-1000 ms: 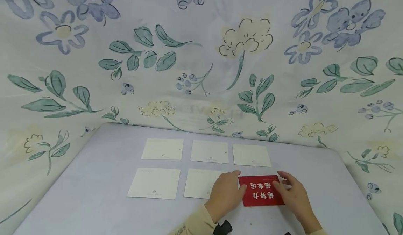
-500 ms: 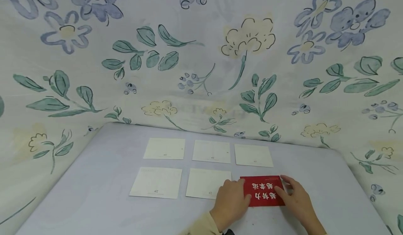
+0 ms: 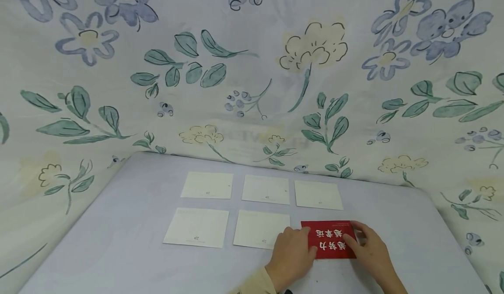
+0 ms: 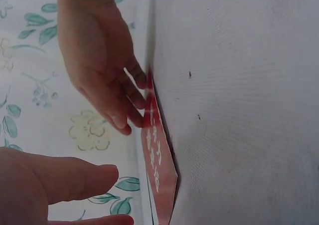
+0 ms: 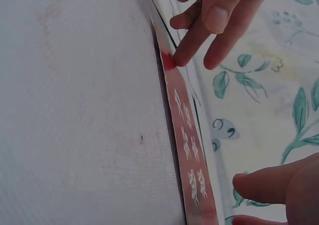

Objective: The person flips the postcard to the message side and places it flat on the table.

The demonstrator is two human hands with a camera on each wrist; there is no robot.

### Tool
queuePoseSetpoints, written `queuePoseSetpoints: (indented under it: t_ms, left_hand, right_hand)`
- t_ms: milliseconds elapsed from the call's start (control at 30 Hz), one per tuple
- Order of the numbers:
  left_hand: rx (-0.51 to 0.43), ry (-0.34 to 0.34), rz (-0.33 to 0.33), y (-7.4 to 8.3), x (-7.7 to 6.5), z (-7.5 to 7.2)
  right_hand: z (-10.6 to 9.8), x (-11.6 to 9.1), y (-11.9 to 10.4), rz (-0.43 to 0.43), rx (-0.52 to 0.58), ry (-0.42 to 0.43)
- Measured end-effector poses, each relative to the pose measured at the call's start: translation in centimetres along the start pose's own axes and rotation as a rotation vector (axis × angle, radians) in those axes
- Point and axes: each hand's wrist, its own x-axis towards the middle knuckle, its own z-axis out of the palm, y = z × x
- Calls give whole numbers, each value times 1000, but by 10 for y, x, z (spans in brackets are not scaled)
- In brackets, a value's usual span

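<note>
A red card point(image 3: 328, 240) with white characters lies flat on the table at the right of the lower row, its lettering upside down in the head view. My left hand point(image 3: 291, 252) is at its left edge, and my right hand point(image 3: 372, 250) is at its right edge. In the left wrist view, the right hand's loosely bent fingertips meet the far end of the card point(image 4: 158, 165). From the right wrist, a left fingertip touches the card's point(image 5: 182, 110) end, while the right thumb point(image 5: 264, 185) stands apart from it, straight.
Three cream cards form the back row: left point(image 3: 207, 185), middle point(image 3: 265, 190) and right point(image 3: 319, 194). In front lie two more, one at left point(image 3: 196, 227) and one point(image 3: 257, 228) partly behind my left hand. A floral cloth point(image 3: 252, 88) hangs behind the pale table point(image 3: 130, 250).
The left hand has shifted slightly right and down against the card's left edge. The right hand stays at the right edge. The whole head view has drifted a little.
</note>
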Motion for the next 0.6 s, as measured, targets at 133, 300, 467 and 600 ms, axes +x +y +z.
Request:
queuePoseSetpoints:
  t_ms: [133,300,467,600]
  left_hand:
    - [-17,1,5,0,0,0]
    - [-37,-1,1,1,1,-1]
    - [-38,-2,-5,1,0,-3]
    - [-20,5,-5,1,0,-5]
  right_hand:
    - [0,0,1,-11,22,19]
    - [0,1,2,-7,53,50]
    - [-1,3,3,16,109,84]
    - [-1,5,7,16,131,105]
